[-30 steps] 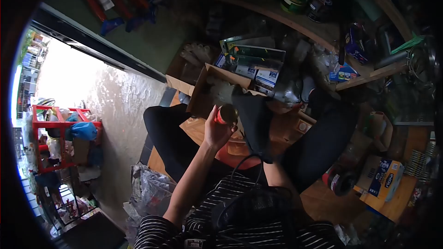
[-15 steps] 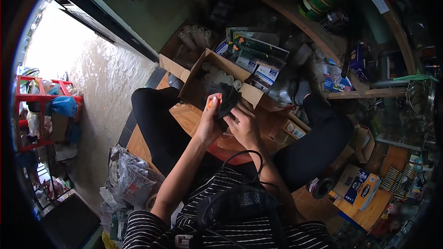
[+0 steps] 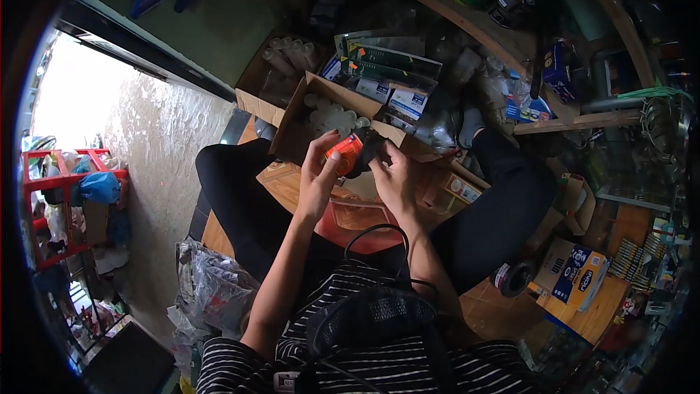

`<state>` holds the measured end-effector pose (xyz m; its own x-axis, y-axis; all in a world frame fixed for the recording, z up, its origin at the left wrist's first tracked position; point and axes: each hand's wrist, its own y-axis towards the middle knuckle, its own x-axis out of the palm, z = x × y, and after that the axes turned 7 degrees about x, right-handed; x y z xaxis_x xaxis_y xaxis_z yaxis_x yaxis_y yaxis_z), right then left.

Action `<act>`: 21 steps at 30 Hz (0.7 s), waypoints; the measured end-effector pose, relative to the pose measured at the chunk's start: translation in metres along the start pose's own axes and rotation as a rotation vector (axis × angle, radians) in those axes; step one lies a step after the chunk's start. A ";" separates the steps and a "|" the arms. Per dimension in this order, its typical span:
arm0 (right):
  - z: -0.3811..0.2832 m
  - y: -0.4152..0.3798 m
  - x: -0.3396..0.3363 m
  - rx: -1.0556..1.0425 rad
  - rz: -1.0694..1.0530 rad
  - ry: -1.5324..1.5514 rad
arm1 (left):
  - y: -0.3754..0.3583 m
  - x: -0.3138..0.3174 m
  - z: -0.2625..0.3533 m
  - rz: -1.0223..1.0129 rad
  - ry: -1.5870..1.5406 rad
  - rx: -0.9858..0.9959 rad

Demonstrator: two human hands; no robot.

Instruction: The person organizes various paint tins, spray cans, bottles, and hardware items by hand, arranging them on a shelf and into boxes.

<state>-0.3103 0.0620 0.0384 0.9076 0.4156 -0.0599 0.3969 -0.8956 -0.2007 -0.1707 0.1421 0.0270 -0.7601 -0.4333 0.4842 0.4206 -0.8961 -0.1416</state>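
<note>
An orange-red packet or label (image 3: 345,152) is pinched in my left hand (image 3: 319,168), between thumb and fingers. Just right of it, my right hand (image 3: 392,175) grips a crumpled black piece, perhaps cloth or plastic (image 3: 369,147), which touches the orange item. Both hands are raised close together above the near edge of an open cardboard box (image 3: 297,113) with several whitish translucent cylinders (image 3: 328,118) inside. Beneath the hands, between my legs, lies a reddish translucent tray (image 3: 356,220).
A second box (image 3: 255,106) with whitish tubes stands behind. Blue-and-white packages (image 3: 407,104) lie beyond to the right. Plastic bags (image 3: 215,277) are piled at lower left. A roll of black tape (image 3: 515,277) and a printed carton (image 3: 572,277) sit at lower right. A red rack (image 3: 69,175) stands far left.
The orange item now shows more fully, turned toward the camera. My hands have moved slightly apart, and the black piece has shifted. The whole view has shifted a little.
</note>
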 end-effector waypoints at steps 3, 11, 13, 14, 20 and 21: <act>0.004 -0.002 0.003 0.009 0.005 -0.052 | 0.001 0.004 -0.004 -0.083 0.339 0.198; -0.009 -0.003 -0.003 0.005 -0.024 -0.132 | -0.005 0.016 -0.002 -0.077 0.195 0.074; -0.017 -0.004 -0.003 -0.037 -0.045 -0.163 | -0.004 0.009 -0.005 -0.049 0.252 0.071; -0.014 -0.002 -0.004 -0.093 -0.062 -0.187 | -0.004 0.006 -0.008 -0.028 0.216 0.024; -0.005 -0.003 0.003 -0.232 -0.047 -0.373 | -0.001 0.005 -0.021 0.117 -0.018 -0.152; -0.001 -0.003 0.004 -0.208 -0.021 -0.378 | -0.002 0.005 -0.024 0.123 0.044 -0.119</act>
<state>-0.3082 0.0660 0.0399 0.8000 0.4285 -0.4200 0.4693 -0.8830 -0.0069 -0.1875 0.1394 0.0088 -0.7286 -0.5417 0.4191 0.4520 -0.8401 -0.2999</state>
